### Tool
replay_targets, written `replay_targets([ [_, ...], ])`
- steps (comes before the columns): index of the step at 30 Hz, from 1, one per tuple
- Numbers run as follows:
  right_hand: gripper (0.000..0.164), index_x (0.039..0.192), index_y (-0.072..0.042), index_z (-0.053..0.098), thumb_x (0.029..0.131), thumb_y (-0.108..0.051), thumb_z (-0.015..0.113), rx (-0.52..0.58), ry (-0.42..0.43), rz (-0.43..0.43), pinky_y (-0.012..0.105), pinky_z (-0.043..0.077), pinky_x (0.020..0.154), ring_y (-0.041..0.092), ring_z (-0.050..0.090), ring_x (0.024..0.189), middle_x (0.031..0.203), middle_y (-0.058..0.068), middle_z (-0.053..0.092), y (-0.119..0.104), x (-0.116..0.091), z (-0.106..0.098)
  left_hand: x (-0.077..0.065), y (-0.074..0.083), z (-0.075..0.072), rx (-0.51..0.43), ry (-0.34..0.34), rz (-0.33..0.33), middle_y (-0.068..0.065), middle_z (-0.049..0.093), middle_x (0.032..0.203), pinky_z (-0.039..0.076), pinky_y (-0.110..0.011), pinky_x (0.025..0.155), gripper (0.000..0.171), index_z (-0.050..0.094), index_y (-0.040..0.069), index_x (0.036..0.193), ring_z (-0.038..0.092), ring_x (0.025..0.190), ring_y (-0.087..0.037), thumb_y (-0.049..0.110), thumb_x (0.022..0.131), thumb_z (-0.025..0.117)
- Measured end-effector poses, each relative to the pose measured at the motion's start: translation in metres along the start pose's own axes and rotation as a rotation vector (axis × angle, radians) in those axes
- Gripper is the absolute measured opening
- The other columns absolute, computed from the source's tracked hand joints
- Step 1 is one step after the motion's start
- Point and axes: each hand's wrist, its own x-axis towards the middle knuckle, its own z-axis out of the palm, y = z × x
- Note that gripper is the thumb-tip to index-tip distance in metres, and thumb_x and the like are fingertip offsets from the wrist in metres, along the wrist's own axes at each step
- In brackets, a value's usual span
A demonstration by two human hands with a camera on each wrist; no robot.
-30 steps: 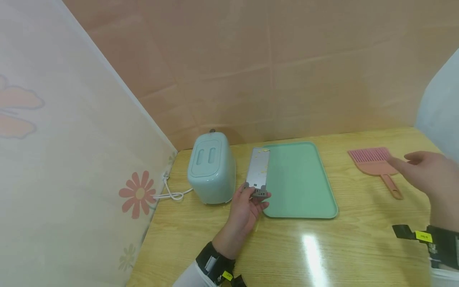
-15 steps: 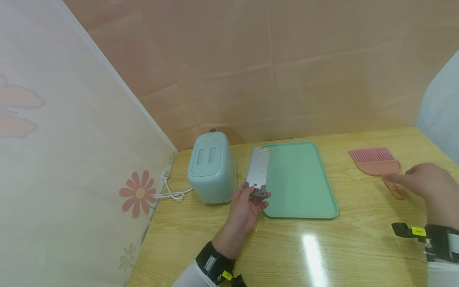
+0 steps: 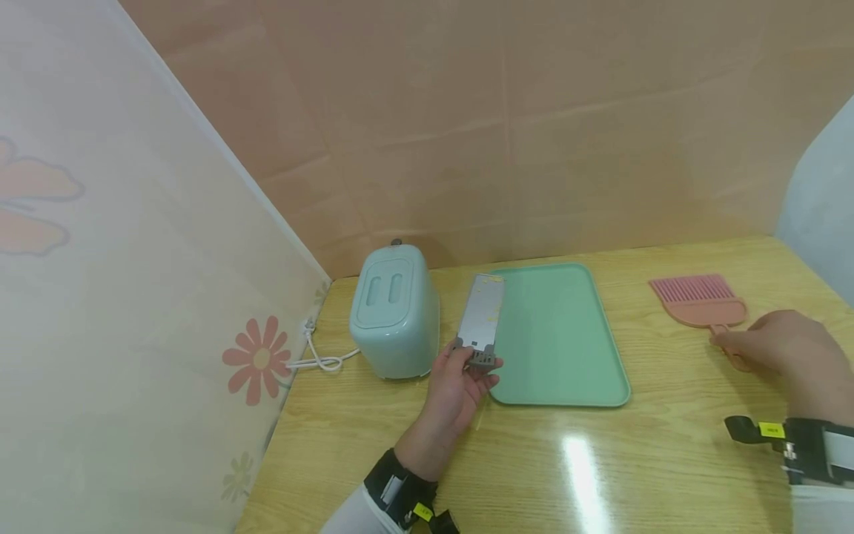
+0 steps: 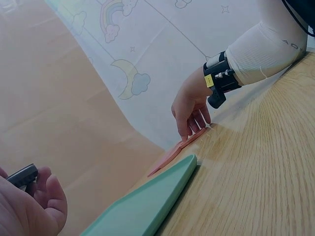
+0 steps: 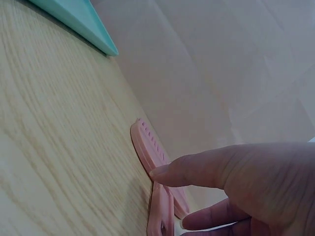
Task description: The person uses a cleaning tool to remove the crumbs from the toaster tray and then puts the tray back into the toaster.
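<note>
My left hand [image 3: 460, 386] grips the grey handle end of a toaster crumb tray [image 3: 482, 310], a long flat metal plate with yellow crumbs on it. The plate is held beside and partly over the left edge of a green tray [image 3: 560, 341]. At the right, my right hand [image 3: 787, 345] is down at the handle of a small pink hand brush [image 3: 700, 300] lying on the table. In the right wrist view, the thumb tip touches the brush [image 5: 160, 209] near its neck. The fingers are on the other side, with a narrow gap showing.
A pale blue toaster [image 3: 394, 311] stands left of the green tray, its white cord [image 3: 327, 363] running toward the flowered wall sheet [image 3: 167, 259] at the left. An orange-brown sheet [image 3: 534, 148] hangs behind the wooden table [image 3: 534, 475].
My right hand has come down and slightly left, from above the right of the pink hand brush to its handle. The left hand with the crumb tray stays nearly still.
</note>
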Motion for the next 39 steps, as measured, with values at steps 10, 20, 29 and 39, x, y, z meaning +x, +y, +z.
replay_targets([
  [10,0.051,0.056,-0.013,0.053,0.084,-0.054,0.063,-0.052,0.05,-0.048,0.032,0.029,0.05,0.021,0.044,0.056,0.056,-0.001,0.046,-0.004,-0.002,0.003,0.001,-0.001,0.0,-0.001,0.031,0.001,-0.009,0.063,0.093,0.054,-0.027,0.064,0.035,0.048,0.001,0.129,0.067,0.076,-0.018,0.015,0.098,0.046],
  [20,0.056,0.092,0.001,0.064,0.082,-0.055,0.065,-0.068,0.04,-0.015,0.045,0.038,0.058,0.032,0.053,0.072,0.084,0.016,0.06,-0.005,0.004,0.001,0.0,0.0,-0.001,0.019,0.034,0.006,-0.009,0.064,0.094,0.053,-0.025,0.062,0.037,0.048,0.001,0.131,0.067,0.075,-0.017,0.018,0.098,0.047],
  [29,0.041,0.079,-0.004,0.06,0.086,-0.044,0.063,-0.059,0.062,-0.006,0.041,0.037,0.055,0.03,0.051,0.069,0.077,0.014,0.056,-0.009,0.004,0.005,-0.001,0.002,-0.001,0.011,0.034,-0.006,-0.007,0.063,0.101,0.047,-0.021,0.058,0.038,0.048,0.006,0.136,0.064,0.073,-0.014,0.026,0.103,0.046],
  [39,0.042,0.066,-0.01,0.048,0.093,-0.042,0.051,-0.116,0.122,-0.031,0.036,0.034,0.05,0.027,0.046,0.064,0.069,0.01,0.048,-0.012,0.003,0.011,0.002,0.002,-0.003,0.072,0.056,0.014,-0.01,0.064,0.102,0.045,-0.021,0.056,0.038,0.052,0.006,0.132,0.064,0.073,-0.016,0.027,0.101,0.052],
])
